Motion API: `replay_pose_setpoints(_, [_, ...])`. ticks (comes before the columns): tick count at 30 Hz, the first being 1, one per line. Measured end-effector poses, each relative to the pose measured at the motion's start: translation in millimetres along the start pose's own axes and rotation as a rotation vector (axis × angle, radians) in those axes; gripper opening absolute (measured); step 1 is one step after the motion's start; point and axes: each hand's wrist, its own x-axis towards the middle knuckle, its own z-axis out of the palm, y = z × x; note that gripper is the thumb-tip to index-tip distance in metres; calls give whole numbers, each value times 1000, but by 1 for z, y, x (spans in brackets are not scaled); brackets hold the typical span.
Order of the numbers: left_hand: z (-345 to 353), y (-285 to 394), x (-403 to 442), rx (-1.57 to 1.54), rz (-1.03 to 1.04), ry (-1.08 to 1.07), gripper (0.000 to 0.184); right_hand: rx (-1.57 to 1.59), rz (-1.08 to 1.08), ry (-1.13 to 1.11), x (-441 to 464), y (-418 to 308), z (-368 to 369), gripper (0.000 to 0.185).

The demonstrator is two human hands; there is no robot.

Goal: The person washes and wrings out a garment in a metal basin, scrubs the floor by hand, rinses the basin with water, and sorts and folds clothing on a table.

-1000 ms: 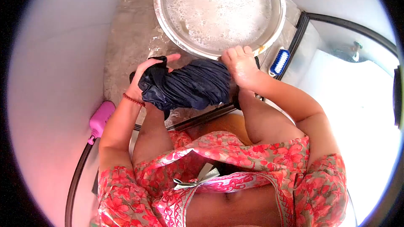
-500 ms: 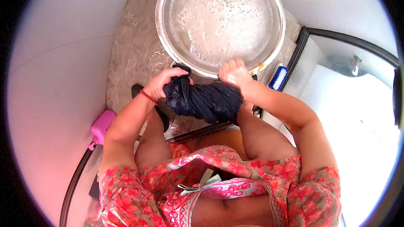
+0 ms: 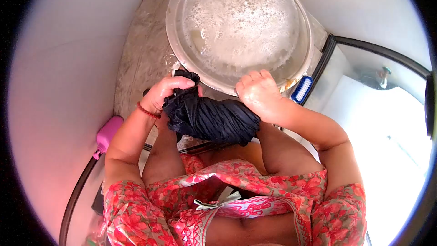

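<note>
A dark, wet-looking garment (image 3: 211, 118) is bunched and stretched between my two hands, above my knees. My left hand (image 3: 166, 92) grips its left end, with the thumb over a small fold of cloth. At the other end, my right hand (image 3: 259, 94) is closed in a fist on the fabric, its knuckles near the basin rim. Just beyond the hands stands a large round metal basin (image 3: 175, 41), holding cloudy, sudsy water (image 3: 241, 18). A pale piece shows in the water at the left; I cannot make out what it is.
A blue scrub brush with white bristles (image 3: 302, 89) lies right of the basin, beside a black-framed edge (image 3: 325, 54). A pink bottle-like object (image 3: 109, 133) is at the left by the pale wall (image 3: 68, 86). Wet grey floor (image 3: 141, 59) surrounds the basin.
Both hands still hold the garment. My left hand has shifted slightly left and the cloth is pulled a little wider. The water surface in the basin looks more disturbed.
</note>
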Motion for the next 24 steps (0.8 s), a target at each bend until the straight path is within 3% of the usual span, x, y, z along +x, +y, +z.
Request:
replay_pose_setpoints(5, [7, 14, -8, -43, -17, -51, 33, 24, 43, 168, -3, 1, -1, 19])
replay_pose_setpoints(8, [9, 16, -11, -88, 27, -42, 37, 90, 23, 128, -5, 2, -20, 16])
replay_pose_setpoints(11, [14, 22, -12, -89, 55, -22, 28, 77, 34, 145, -6, 0, -21, 12])
replay_pose_setpoints(13, [14, 22, -11, -17, 93, -35, 39, 75, 50, 151, -5, 2, -23, 10])
replay_pose_setpoints(24, [18, 30, -11, -29, 111, -18, 48, 79, 71, 159, -2, 6, -42, 8])
